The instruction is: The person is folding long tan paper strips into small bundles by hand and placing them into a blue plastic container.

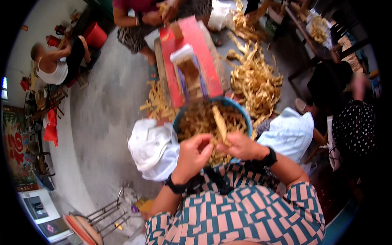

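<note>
At frame centre we grip a pale husk strip (pixel 219 124) in our closed right hand (pixel 241 146); it runs up over the bowl (pixel 179 118), our curled left hand (pixel 192 157) touching its base.

1. A grey concrete floor (pixel 106 106) carries everything.
2. A large heap of pale yellow husk strips (pixel 255 79) lies on it.
3. A smaller scatter of strips (pixel 154 102) lies left of the red board (pixel 200 53).
</note>
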Motion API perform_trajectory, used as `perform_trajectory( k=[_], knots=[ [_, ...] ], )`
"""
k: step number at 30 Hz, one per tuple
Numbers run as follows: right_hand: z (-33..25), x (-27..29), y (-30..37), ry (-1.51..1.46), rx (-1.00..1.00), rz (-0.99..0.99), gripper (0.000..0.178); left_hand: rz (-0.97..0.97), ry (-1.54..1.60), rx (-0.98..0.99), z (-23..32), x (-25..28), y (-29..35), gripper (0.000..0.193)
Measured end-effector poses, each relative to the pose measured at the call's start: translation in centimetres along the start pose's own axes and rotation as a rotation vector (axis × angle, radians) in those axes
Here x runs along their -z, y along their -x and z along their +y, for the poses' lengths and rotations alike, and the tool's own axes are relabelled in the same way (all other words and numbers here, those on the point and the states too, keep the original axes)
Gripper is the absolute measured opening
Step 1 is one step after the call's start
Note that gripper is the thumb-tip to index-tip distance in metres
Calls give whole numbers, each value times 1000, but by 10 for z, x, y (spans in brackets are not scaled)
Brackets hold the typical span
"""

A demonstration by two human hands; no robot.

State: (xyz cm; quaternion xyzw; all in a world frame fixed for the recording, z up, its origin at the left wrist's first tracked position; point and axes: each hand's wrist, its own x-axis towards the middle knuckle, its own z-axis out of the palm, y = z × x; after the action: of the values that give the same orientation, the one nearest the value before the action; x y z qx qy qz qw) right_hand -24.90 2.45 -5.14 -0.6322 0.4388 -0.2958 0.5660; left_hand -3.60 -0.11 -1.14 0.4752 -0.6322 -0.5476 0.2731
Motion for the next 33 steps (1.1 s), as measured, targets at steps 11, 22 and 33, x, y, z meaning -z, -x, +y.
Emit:
perform_trajectory(
  k=[11, 22, 33],
  knots=[
    [1, 4, 0, -617, -204, -292, 24, -218, 322, 91, -21, 8, 3, 22],
    [12, 12, 3, -314, -108, -256, 32, -121, -731, -650, 15, 6, 1, 28],
    [-22, 29, 10, 47, -44, -283, 41, -200, -773, -684, 11, 17, 3, 23]
  ],
)
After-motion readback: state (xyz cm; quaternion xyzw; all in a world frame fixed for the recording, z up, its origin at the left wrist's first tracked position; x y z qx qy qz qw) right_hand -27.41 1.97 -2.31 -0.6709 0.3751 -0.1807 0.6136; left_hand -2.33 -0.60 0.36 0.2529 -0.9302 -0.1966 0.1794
